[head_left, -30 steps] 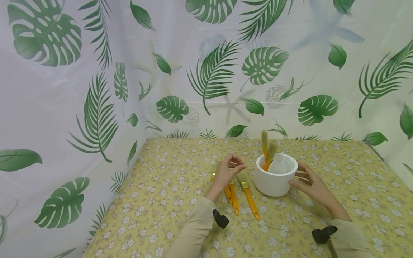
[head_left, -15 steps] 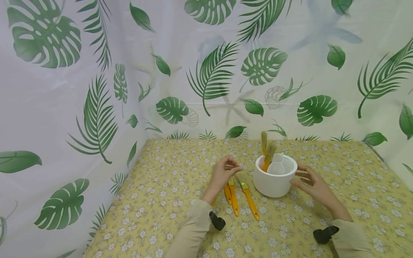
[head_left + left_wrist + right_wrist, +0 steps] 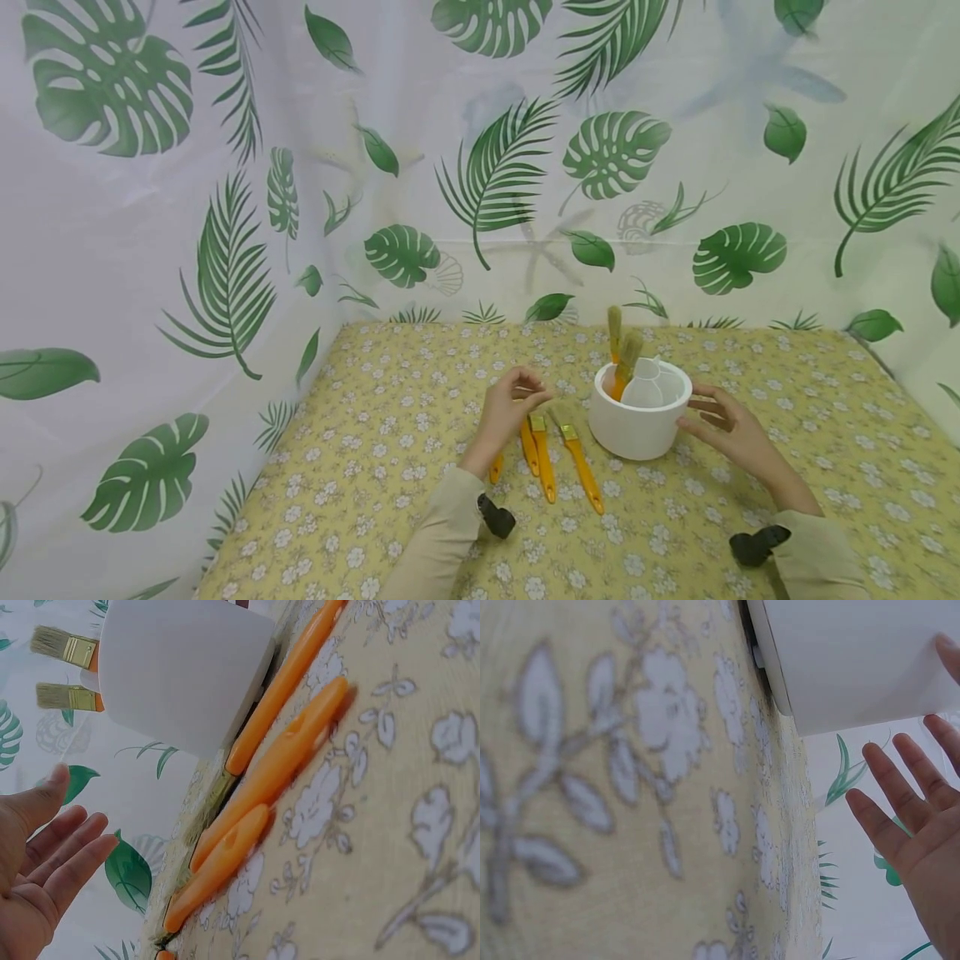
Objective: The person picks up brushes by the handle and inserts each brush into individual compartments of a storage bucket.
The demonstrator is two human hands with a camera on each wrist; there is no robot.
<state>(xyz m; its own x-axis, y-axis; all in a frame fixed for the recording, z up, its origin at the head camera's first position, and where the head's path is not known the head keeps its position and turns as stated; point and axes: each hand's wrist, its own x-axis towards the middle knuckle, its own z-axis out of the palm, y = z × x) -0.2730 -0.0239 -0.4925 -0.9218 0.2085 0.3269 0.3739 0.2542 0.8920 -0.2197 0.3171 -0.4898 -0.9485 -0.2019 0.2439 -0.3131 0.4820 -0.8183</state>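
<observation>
A round white container stands upright on the table. Two orange-handled paintbrushes lean inside it, bristles up: a farther brush and a nearer brush. My right hand is at the container's right side, fingers extended and thumb at its wall; contact is hard to tell. Left of the container, my left hand hovers over several flat brushes with relaxed fingers and nothing held. Among these lie a right-hand brush and a middle brush. My left hand partly hides a leftmost brush.
A translucent white piece sits inside the container. Yellow floral cloth covers the table. White leaf-print sheets hang behind it and along the left side.
My left hand has drifted left and slightly toward me, away from the container, covering the leftmost brush differently. My right hand, the container and the brushes stay practically in place.
</observation>
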